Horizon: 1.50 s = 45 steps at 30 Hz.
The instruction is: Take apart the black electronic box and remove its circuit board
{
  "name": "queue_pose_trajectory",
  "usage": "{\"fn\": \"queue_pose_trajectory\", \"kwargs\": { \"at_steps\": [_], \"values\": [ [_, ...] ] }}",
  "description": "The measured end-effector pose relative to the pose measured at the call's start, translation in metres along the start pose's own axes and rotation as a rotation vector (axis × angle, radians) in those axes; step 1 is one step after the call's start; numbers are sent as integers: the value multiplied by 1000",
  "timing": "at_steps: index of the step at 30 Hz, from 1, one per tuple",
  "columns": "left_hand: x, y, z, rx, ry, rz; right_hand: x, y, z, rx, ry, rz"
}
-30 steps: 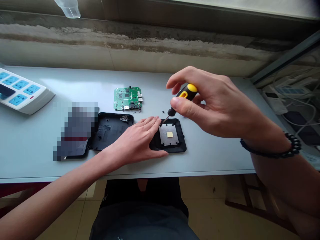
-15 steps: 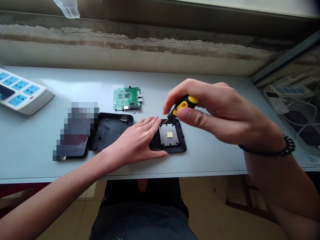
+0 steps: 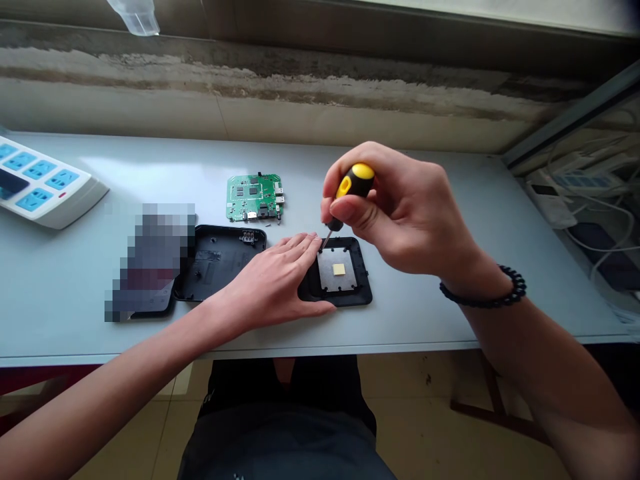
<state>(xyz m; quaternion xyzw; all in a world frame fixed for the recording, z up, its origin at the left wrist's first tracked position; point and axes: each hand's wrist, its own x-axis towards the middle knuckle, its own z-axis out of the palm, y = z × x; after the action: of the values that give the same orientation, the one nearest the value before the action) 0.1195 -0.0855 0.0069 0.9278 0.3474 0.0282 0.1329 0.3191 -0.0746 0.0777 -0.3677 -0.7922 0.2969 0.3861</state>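
My right hand (image 3: 400, 213) is wrapped round a yellow and black screwdriver (image 3: 350, 190), held nearly upright with its tip at the far left corner of a black square case half (image 3: 363, 283). That case half carries a grey metal plate (image 3: 340, 270) with a small yellow pad in its middle. My left hand (image 3: 275, 280) lies flat with fingers stretched out, pressing on the left edge of the case half. A second black case half (image 3: 220, 260) lies just left of my left hand.
A green circuit board (image 3: 254, 197) lies further back on the pale table (image 3: 75, 300), with tiny screws beside it. A white power strip with blue sockets (image 3: 40, 183) sits at the far left. A blurred dark object (image 3: 150, 267) lies left of the case. Cables pile up at the right.
My right hand dipped low with the screwdriver tilted, then rose and shifted left, standing the screwdriver nearly upright on the case corner. My left hand stayed put.
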Motion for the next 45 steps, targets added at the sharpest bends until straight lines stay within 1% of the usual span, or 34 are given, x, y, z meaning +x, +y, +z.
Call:
{"fn": "queue_pose_trajectory", "kwargs": {
  "at_steps": [3, 4, 8, 12, 14, 15, 17, 21, 24, 26, 28, 31, 35, 39, 45],
  "values": [
    [1, 1, -1, -11, -10, 0, -1, -2, 6, -28, 108, 40],
    [2, 1, -2, -15, -14, -3, -1, -3, 8, -48, 125, 49],
    [3, 2, -3, -31, -28, -18, -5, -4, 16, -129, 220, 67],
    [3, 2, -3, -40, -36, -22, -7, -3, 24, -176, 360, 66],
    [2, 2, -3, -42, -29, -19, -7, -2, 26, -190, 391, 78],
    [2, 1, -2, -40, -25, -18, -6, -1, 25, -184, 378, 91],
    [1, 0, -1, -30, -17, -15, -4, -1, 21, -131, 314, 111],
    [1, 0, 0, -10, 0, -10, -2, -2, 4, 58, 104, 126],
    [1, 1, 0, 1, -5, -8, -3, -4, -7, 146, -29, 158],
    [0, 1, 0, 4, -8, -12, -4, -5, -11, 154, -83, 143],
    [0, 1, 0, 1, -3, -14, -4, -7, -14, 127, -111, 86],
    [0, 1, 0, -11, 1, -8, -3, -7, -16, 90, -110, 22],
    [1, 1, -1, -6, -25, -19, 0, -1, -15, 152, -45, 29],
    [1, 2, -2, 0, -33, -24, 3, 4, -8, 222, 54, 21],
    [0, 2, -1, -3, -7, -19, -1, 2, 6, 160, 161, 50]
  ]
}}
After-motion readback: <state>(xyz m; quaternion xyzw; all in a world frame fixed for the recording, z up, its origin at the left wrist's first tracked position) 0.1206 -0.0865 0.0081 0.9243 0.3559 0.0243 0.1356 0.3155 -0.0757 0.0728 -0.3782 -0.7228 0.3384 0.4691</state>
